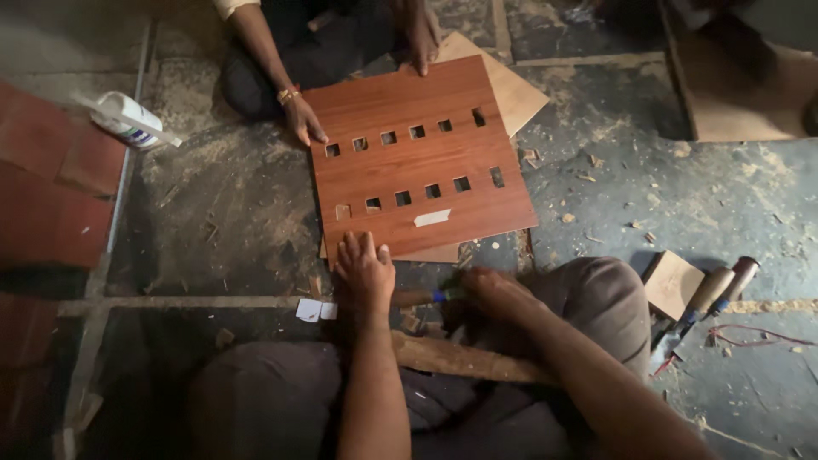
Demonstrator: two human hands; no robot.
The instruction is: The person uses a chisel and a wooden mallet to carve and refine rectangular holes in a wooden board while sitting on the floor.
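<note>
A reddish-brown laminated board (417,162) with two rows of small square holes lies flat on the floor in front of me. My left hand (364,271) presses flat on its near edge, fingers together. My right hand (492,291) is closed around a wooden-handled chisel (423,297) with a blue and green band, just below the board's near edge. Across the board, another person's two hands (304,122) (422,38) hold its far edge and left side.
Two more wooden-handled chisels (711,298) and a small wood block (672,283) lie at my right. A white glue bottle (126,120) sits at the far left beside red panels (51,187). A plywood sheet (515,89) lies under the board. A wooden strip (460,359) rests across my lap. Chips litter the floor.
</note>
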